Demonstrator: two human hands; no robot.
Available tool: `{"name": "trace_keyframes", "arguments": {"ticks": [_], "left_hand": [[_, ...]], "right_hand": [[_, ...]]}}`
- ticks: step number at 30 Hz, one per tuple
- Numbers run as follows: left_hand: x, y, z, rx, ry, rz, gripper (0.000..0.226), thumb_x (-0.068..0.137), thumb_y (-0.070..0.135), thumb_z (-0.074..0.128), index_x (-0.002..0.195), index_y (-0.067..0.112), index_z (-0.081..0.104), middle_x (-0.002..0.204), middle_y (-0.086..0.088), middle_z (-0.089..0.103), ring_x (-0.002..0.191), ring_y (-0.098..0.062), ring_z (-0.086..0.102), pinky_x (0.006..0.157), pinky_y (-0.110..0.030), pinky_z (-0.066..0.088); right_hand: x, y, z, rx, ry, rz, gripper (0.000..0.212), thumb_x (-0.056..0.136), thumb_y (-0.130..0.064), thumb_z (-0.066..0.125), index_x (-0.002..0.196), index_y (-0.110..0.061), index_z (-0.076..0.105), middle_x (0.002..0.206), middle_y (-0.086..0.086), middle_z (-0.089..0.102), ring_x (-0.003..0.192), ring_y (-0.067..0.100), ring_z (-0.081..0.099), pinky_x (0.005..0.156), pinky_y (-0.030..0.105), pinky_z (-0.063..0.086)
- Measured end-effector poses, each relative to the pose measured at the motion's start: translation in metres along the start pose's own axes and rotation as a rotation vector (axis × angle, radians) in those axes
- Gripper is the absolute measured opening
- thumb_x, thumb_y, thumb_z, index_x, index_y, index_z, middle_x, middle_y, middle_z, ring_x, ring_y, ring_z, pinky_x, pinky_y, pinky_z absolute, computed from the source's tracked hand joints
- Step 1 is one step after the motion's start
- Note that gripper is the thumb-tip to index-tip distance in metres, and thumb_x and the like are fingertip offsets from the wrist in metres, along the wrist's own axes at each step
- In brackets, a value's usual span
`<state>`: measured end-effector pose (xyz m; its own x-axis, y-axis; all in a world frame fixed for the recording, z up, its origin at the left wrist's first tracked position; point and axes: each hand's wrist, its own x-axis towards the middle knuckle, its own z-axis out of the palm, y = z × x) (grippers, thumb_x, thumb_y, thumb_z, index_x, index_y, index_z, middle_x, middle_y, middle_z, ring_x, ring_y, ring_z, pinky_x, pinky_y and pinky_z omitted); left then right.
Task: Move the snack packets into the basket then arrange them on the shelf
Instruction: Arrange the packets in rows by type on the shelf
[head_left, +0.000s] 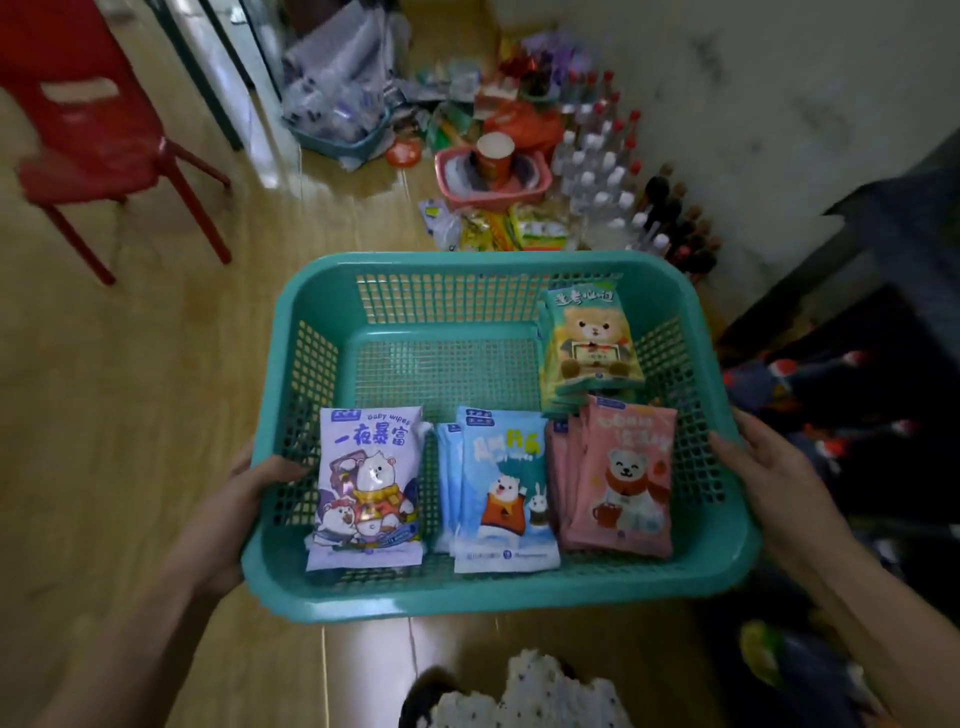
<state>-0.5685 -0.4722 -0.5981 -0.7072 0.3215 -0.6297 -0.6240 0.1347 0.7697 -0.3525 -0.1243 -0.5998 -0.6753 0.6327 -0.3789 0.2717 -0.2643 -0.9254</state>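
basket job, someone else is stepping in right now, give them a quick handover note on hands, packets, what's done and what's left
Left hand grips the left rim of the teal basket; right hand grips the right rim. The basket is held up above the wooden floor.
Inside, near edge: purple packet on the left, blue packets in the middle, pink packets on the right. Green packets lie behind the pink ones.
Done: these packets are loaded.
Left: carry the basket to the shelf and arrange them; no shelf is clearly visible.

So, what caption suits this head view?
Both hands, left and right, carry a teal basket of packets.
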Motion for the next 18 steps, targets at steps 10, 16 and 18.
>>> {"name": "trace_keyframes", "arguments": {"ticks": [10, 16, 18], "left_hand": [[-0.180, 0.170, 0.054, 0.159, -0.238, 0.047, 0.039, 0.082, -0.009, 0.036, 0.093, 0.020, 0.060, 0.067, -0.001, 0.072, 0.052, -0.015, 0.066, 0.049, -0.027, 0.057], [-0.231, 0.188, 0.080, 0.304, -0.421, 0.051, 0.038, 0.080, -0.010, 0.036, 0.099, 0.015, 0.059, 0.068, -0.004, 0.073, 0.052, -0.017, 0.066, 0.049, -0.026, 0.056], [-0.249, 0.183, 0.094, 0.361, -0.483, 0.025, 0.034, 0.081, -0.009, 0.036, 0.097, 0.012, 0.058, 0.064, -0.005, 0.071, 0.048, -0.017, 0.065, 0.046, -0.026, 0.055]], "right_hand": [[-0.210, -0.176, -0.039, -0.007, 0.255, -0.001, 0.024, 0.095, -0.008, 0.046, 0.104, -0.027, 0.059, 0.078, -0.013, 0.074, 0.070, 0.004, 0.069, 0.055, 0.020, 0.055], [-0.343, -0.177, -0.046, 0.189, 0.439, -0.052, 0.014, 0.085, -0.026, 0.061, 0.098, -0.030, 0.064, 0.079, -0.012, 0.074, 0.069, 0.003, 0.069, 0.057, 0.019, 0.056], [-0.391, -0.164, -0.049, 0.246, 0.497, -0.062, 0.049, 0.054, -0.051, 0.076, 0.099, -0.032, 0.067, 0.086, -0.009, 0.075, 0.074, 0.006, 0.071, 0.058, 0.021, 0.056]]}}
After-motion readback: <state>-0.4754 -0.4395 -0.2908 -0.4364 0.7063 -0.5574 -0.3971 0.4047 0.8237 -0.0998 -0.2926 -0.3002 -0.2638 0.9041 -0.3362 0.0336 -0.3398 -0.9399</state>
